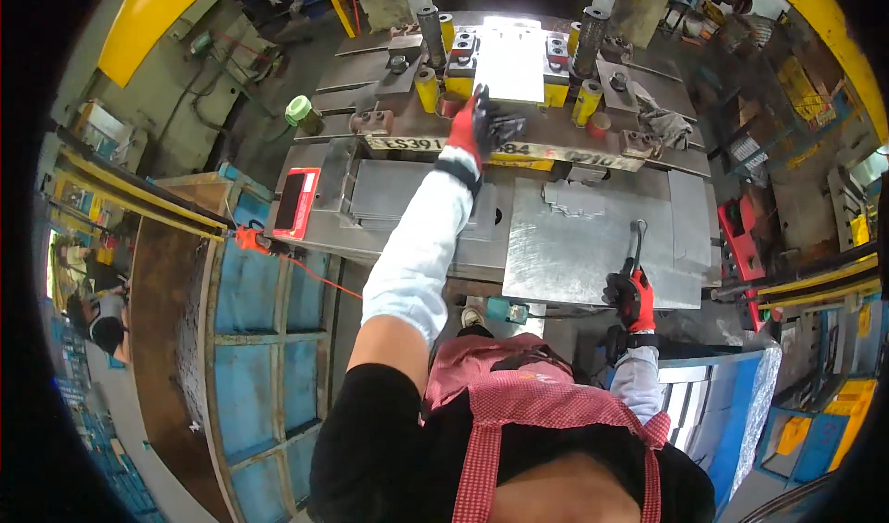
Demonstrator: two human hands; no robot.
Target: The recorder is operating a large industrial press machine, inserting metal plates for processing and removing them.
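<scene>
My left hand (pixel 486 127), in a red and black glove, reaches forward over the front of the press die (pixel 593 153). Its fingers look apart and somewhat smeared, and I see nothing in them. Just beyond it, a bright flat metal sheet (pixel 512 68) lies between the die's blocks. Lower right, my right hand (pixel 632 299), gloved alike, is closed round a slim hand tool (pixel 638 240) whose metal tip is hooked or ring-shaped. That tool is over a large metal plate (pixel 556 268). Small flat metal pieces (pixel 574 199) lie near the plate's far edge.
A stack of grey sheets (pixel 394 188) lies left of my left arm, beside a red-framed dark panel (pixel 296 204). Another sheet (pixel 689 217) is at the right. Dark guide posts (pixel 590 42) and yellow cylinders (pixel 586 102) stand about the die. A blue frame (pixel 245 375) is at left.
</scene>
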